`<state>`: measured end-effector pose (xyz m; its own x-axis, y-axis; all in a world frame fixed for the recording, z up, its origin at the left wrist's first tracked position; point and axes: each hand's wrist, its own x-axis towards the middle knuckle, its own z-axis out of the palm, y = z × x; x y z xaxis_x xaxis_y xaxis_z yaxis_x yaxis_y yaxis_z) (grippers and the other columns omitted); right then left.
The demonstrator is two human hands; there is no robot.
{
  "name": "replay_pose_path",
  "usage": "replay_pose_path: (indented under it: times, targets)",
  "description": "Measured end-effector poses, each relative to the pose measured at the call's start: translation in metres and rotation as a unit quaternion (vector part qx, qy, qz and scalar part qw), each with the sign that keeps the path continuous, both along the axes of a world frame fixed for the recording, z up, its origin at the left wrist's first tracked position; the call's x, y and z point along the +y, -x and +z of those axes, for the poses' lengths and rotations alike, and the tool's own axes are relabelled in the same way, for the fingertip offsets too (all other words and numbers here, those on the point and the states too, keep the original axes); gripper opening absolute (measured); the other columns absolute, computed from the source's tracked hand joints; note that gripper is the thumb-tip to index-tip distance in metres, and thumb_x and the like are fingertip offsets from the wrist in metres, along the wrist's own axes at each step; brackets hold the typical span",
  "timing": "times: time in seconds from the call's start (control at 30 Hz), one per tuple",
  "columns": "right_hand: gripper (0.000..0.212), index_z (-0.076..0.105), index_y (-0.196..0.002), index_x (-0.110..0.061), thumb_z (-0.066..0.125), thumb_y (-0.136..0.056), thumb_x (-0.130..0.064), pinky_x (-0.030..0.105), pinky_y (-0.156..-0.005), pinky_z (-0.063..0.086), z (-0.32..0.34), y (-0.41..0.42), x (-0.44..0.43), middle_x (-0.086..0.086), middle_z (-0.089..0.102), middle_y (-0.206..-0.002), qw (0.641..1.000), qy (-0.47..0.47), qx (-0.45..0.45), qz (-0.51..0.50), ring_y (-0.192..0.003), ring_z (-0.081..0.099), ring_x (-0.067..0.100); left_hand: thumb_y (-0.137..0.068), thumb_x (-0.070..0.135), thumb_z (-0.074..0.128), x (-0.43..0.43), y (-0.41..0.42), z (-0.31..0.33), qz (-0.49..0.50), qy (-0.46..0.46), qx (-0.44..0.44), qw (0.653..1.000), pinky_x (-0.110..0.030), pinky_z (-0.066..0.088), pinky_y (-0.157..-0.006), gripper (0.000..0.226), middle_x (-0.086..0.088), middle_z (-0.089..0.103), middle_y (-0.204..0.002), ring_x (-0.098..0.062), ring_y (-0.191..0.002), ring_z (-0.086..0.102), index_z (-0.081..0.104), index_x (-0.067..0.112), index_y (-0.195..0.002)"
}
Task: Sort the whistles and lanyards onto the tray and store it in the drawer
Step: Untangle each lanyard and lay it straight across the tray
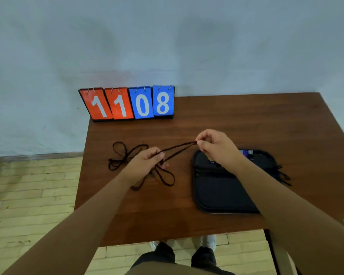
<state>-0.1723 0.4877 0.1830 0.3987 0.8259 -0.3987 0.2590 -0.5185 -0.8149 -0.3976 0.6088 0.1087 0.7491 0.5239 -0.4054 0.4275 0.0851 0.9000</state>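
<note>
A black lanyard (178, 150) is stretched between both hands above the brown table (246, 120). My left hand (147, 161) grips one part of it, with loose loops trailing below onto the table. My right hand (216, 147) pinches the other end of the loop at its fingertips. Another tangle of black lanyards (123, 155) lies on the table to the left. A dark fabric tray (220, 191) lies flat at the right, under my right forearm, with a blue item (246, 152) at its far edge and more black cord (284, 175) over its right side.
A flip scoreboard (127, 104) showing 11 and 08 stands at the table's back left against the pale wall. Wooden floor lies to the left and below. The table's front edge is near my legs and shoes.
</note>
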Motion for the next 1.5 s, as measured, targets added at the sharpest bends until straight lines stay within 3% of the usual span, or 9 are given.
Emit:
replay_pose_path:
  times: [0.3,0.47,0.63,0.7,0.87,1.03,1.2,1.37,1.5]
  targets:
    - [0.01,0.066,-0.106,-0.019,0.058,-0.1,-0.016,0.04,-0.068,0.059,-0.006,-0.041,-0.041,-0.001,0.073,-0.08,0.995,0.038,-0.094,0.017,-0.067,0.063,0.019,-0.107,0.025,0.046,-0.009,0.001,0.027,0.028,0.011,0.003,1.0,-0.022,0.03,-0.049,0.022,0.0,0.038,-0.056,-0.012,-0.047,0.029,0.057,0.007,-0.101]
    - [0.015,0.068,-0.107,-0.016,0.054,-0.102,-0.014,0.026,-0.068,0.057,-0.009,-0.053,-0.062,0.0,0.076,-0.08,0.985,0.088,-0.097,0.109,-0.068,0.068,0.013,-0.105,0.02,0.051,-0.02,-0.01,0.046,0.063,0.007,-0.025,0.998,-0.026,0.024,-0.049,0.019,-0.003,0.036,-0.061,-0.014,-0.05,0.029,0.065,0.009,-0.098]
    - [0.014,0.066,-0.103,-0.013,0.053,-0.103,-0.01,0.033,-0.078,0.06,-0.005,-0.064,-0.077,0.002,0.077,-0.088,0.987,0.104,-0.034,0.115,-0.078,0.074,0.014,-0.102,0.022,0.056,-0.046,-0.036,0.084,0.04,-0.026,-0.058,0.997,-0.027,0.031,-0.053,0.018,-0.002,0.052,-0.065,-0.013,-0.052,0.038,0.065,0.006,-0.1]
    - [0.012,0.067,-0.109,-0.012,0.058,-0.101,-0.011,0.036,-0.091,0.058,-0.006,-0.069,-0.082,0.001,0.076,-0.101,0.985,0.108,-0.019,0.132,-0.092,0.073,0.014,-0.1,0.024,0.059,-0.055,-0.046,0.101,0.01,-0.056,-0.056,0.997,-0.022,0.04,-0.057,0.016,-0.003,0.065,-0.075,-0.013,-0.057,0.049,0.067,0.01,-0.1]
    - [0.056,0.051,-0.145,-0.028,0.071,-0.093,-0.021,0.027,-0.113,0.039,0.02,-0.062,-0.084,-0.015,0.055,-0.144,0.982,-0.003,0.073,0.174,-0.133,0.049,0.001,-0.1,0.018,0.058,-0.074,-0.073,0.131,-0.055,-0.069,-0.057,0.994,-0.021,0.047,-0.064,0.011,-0.003,0.068,-0.079,-0.012,-0.068,0.058,0.067,0.012,-0.102]
    - [0.015,0.073,-0.11,-0.019,0.067,-0.096,-0.022,0.031,-0.1,0.051,0.039,-0.048,-0.08,-0.003,0.076,-0.107,0.972,-0.091,0.131,0.175,-0.104,0.07,0.011,-0.1,0.011,0.057,-0.08,-0.093,0.138,-0.046,-0.037,-0.06,0.996,-0.023,0.044,-0.059,0.012,-0.005,0.062,-0.074,-0.014,-0.065,0.054,0.065,0.002,-0.103]
    - [0.015,0.072,-0.099,-0.01,0.061,-0.1,-0.019,0.022,-0.079,0.05,0.042,-0.068,-0.087,0.001,0.076,-0.083,0.982,-0.109,0.109,0.112,-0.073,0.068,0.003,-0.098,0.012,0.06,-0.079,-0.095,0.132,-0.021,-0.057,-0.009,0.998,-0.022,0.048,-0.062,0.011,-0.001,0.063,-0.07,-0.009,-0.063,0.056,0.068,0.004,-0.099]
    - [0.017,0.067,-0.095,-0.006,0.055,-0.103,-0.015,0.029,-0.079,0.054,0.036,-0.084,-0.092,0.012,0.075,-0.086,0.983,-0.104,0.13,0.075,-0.071,0.065,0.011,-0.098,0.011,0.06,-0.08,-0.095,0.115,-0.016,-0.064,0.05,0.997,-0.021,0.051,-0.065,0.013,0.0,0.066,-0.069,-0.008,-0.064,0.059,0.073,0.011,-0.097]
    - [0.018,0.058,-0.093,-0.003,0.045,-0.104,-0.006,0.04,-0.071,0.057,0.037,-0.099,-0.092,0.014,0.06,-0.072,0.939,-0.14,0.31,-0.042,-0.064,0.064,0.027,-0.095,0.006,0.056,-0.078,-0.091,0.101,-0.04,-0.077,0.108,0.99,-0.019,0.052,-0.066,0.023,-0.004,0.07,-0.07,-0.009,-0.063,0.063,0.078,0.014,-0.09]
